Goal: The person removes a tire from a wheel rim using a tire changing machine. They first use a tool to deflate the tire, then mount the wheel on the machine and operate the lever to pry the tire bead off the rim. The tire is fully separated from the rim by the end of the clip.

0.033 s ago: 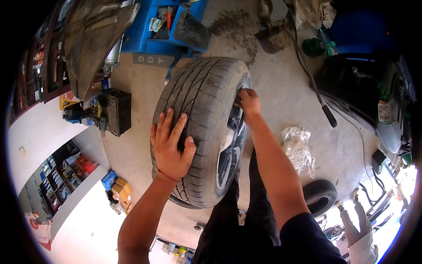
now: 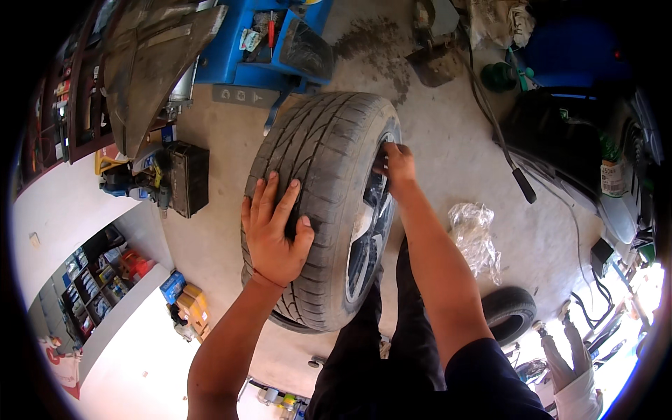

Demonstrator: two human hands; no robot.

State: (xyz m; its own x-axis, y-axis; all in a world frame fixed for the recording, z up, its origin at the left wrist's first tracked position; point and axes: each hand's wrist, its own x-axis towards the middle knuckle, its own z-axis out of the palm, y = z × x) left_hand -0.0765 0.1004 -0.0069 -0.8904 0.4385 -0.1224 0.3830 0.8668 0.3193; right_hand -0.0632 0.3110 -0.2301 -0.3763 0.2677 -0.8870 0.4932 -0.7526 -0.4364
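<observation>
The wheel [image 2: 332, 217] stood on its tread in front of the person's dark-trousered legs [image 2: 409, 322], its spoked rim [image 2: 362, 220] facing right. The left hand [image 2: 271, 234] lay on the wheel's tread, palm down, its grip spread wide with the fingers apart and clamped on nothing. The right hand [image 2: 397, 166] reached to the far part of the rim, fingers bent inward; their tips were hidden, so whether that grip was clamped on the metal could not be told.

Beyond the wheel sat a blue machine [image 2: 213, 59], with a red-handled tool [image 2: 271, 33] in its tray. To the left of the wheel was a dark box [image 2: 189, 178] with a power drill [image 2: 164, 194] beside it. To the right of the wheel, crumpled clear plastic [image 2: 474, 238] lay on the floor [image 2: 437, 150], and a bar's black handle [image 2: 523, 185] was farther out. A second tyre [image 2: 516, 304] lay nearer the person, right of the wheel, and past it showed another person's legs [image 2: 560, 353].
</observation>
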